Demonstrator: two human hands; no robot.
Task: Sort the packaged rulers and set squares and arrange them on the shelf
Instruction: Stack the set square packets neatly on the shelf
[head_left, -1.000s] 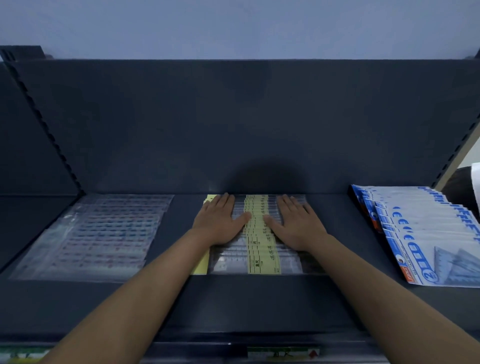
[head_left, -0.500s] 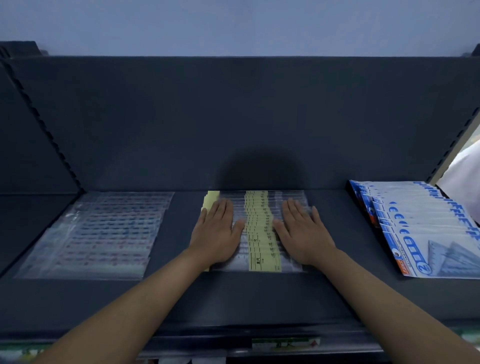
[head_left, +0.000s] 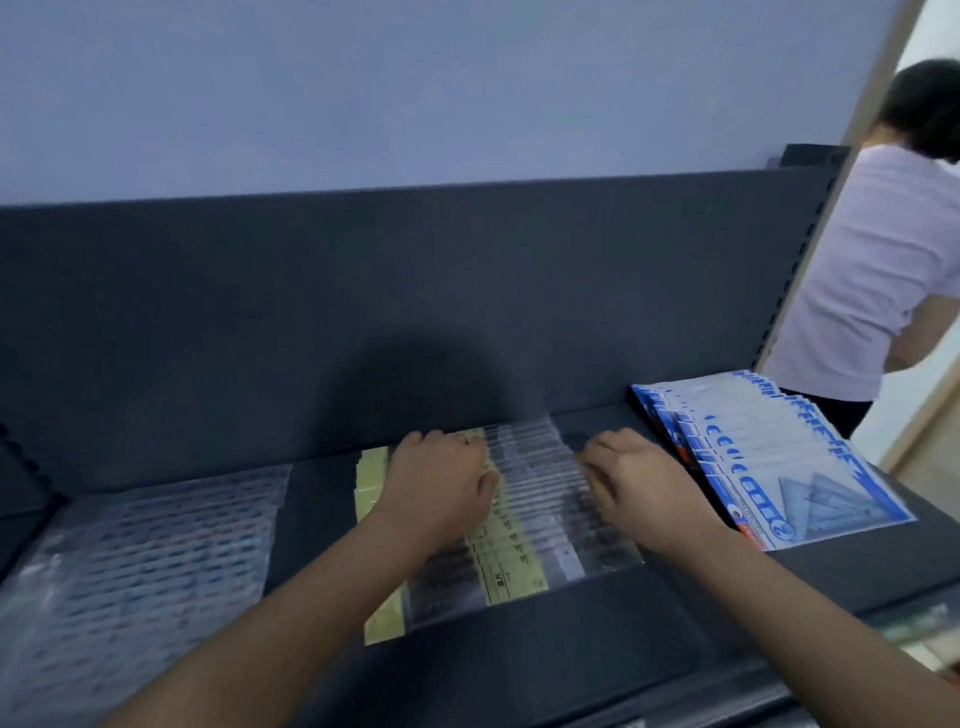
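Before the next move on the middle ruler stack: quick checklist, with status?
1. Both hands on the ruler stack: ok; left hand and right hand are on its far half.
2. Grip: cannot tell; frame is blurred.
3. Stack squared: not ok; a yellow pack juts out on its left.
4. Gap to blue set square packs: ok at the front, bare shelf shows between.
5. Gap to clear packs on the left: ok.
6. Bystander past the shelf's right end: ok, off the shelf.

Bare shelf (head_left: 318, 519) strip left of ruler stack (head_left: 540, 499), blue packets (head_left: 779, 467) crowding its right, back panel (head_left: 363, 312) behind
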